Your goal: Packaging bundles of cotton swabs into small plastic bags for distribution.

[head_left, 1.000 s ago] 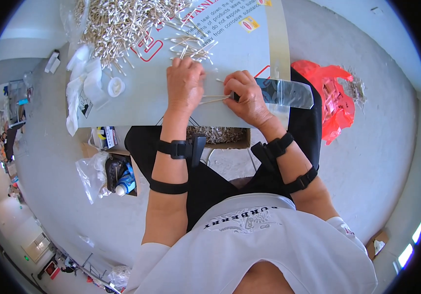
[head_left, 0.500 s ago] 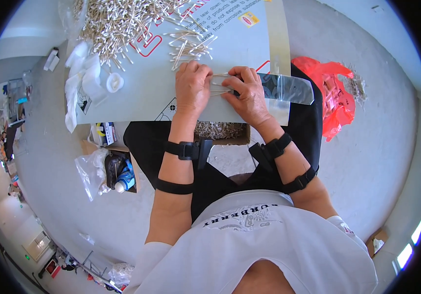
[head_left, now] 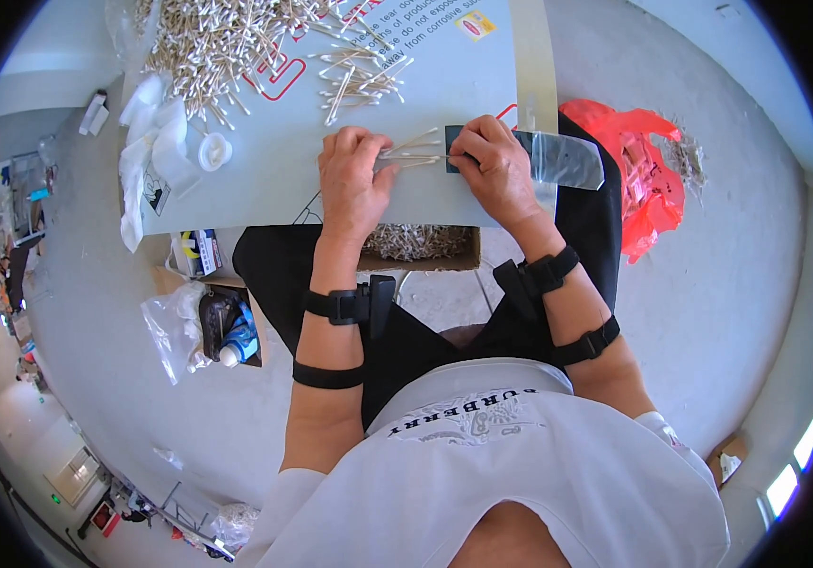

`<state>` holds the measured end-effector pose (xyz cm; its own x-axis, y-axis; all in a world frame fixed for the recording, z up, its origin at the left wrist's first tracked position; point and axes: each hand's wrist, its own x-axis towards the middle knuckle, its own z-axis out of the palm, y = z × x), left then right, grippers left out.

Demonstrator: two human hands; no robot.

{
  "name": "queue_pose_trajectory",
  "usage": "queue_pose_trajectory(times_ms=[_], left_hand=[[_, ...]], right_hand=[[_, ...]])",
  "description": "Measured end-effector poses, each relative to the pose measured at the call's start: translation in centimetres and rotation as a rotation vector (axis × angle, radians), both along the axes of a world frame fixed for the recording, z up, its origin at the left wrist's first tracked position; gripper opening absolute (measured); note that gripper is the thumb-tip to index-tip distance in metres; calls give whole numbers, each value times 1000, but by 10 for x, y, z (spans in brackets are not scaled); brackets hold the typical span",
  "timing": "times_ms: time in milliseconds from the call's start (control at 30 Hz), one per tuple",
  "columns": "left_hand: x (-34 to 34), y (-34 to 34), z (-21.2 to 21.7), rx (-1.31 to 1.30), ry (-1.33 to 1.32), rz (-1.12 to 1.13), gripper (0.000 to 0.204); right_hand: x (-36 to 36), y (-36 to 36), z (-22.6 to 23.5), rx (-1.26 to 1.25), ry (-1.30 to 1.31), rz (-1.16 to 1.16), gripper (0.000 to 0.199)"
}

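My left hand (head_left: 350,180) is closed on several cotton swabs (head_left: 414,156), whose tips fan out to the right from between thumb and fingers. Opposite it, my right hand (head_left: 496,170) pinches the end of one thin swab stick that reaches across from the left hand's bunch. Beneath the right hand lies a dark flat strip (head_left: 451,135), with a clear plastic sleeve (head_left: 567,163) stretching past the board's right edge. A small spread of loose swabs (head_left: 359,83) lies just beyond my hands, and a large heap of swabs (head_left: 212,47) fills the far left.
A printed grey board (head_left: 265,180) forms the work surface. A white roll (head_left: 214,151) and crumpled white film (head_left: 165,142) sit at its left. Below the board is a box of swabs (head_left: 416,244). A red plastic bag (head_left: 648,189) stands on the floor at right.
My hands have moved apart, the left one leftward and the right one slightly rightward. More of the swabs and of the dark strip now shows between them.
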<state>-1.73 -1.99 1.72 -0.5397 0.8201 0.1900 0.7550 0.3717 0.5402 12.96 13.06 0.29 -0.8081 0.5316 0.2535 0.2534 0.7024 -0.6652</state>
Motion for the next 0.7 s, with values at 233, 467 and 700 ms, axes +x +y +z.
queue_pose_trajectory(times_ms=[233,467,700], left_hand=[[11,9,-6,223,-19,72,40],[8,5,-16,221,7,132,25],[-5,19,-11,184,26,132,13]], right_hand=[[-14,-3,5,-279,182,-62,25],[-8,-4,-1,-255,141,-144,30],[-4,-13,13,-175,131,13,29]])
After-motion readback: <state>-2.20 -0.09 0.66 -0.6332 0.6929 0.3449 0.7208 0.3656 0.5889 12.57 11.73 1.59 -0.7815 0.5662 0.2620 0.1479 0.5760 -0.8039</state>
